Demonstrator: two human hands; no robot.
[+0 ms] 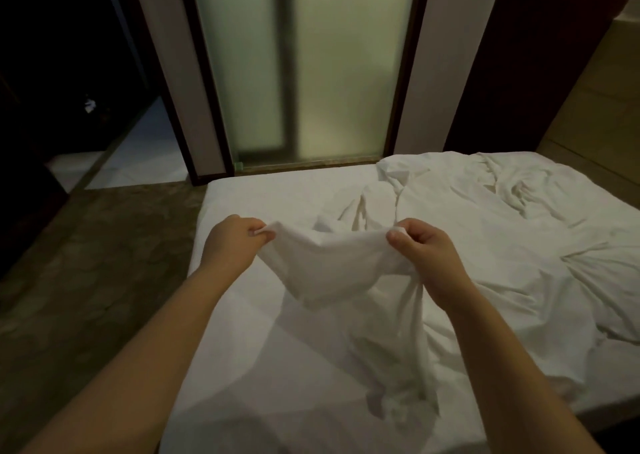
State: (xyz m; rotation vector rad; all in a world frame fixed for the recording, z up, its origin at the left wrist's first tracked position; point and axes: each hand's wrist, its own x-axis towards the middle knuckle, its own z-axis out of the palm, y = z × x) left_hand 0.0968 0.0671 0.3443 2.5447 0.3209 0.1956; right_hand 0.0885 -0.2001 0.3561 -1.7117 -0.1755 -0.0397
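Dim room: a white bed (263, 194) on patterned carpet (104, 245); behind it, a dark-framed frosted glass door (311, 65), faintly lit; pale floor tiles (138, 148) at left.

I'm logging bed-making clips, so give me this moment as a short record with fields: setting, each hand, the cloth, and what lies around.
setting: dim bedroom, view down onto a bed with a white fitted surface
left hand: pinches one end of the white sheet's edge
right hand: pinches the other end of that edge
white sheet: edge lifted and stretched between the hands, the rest trailing crumpled onto the bed
behind: frosted glass door
floor: patterned carpet at left
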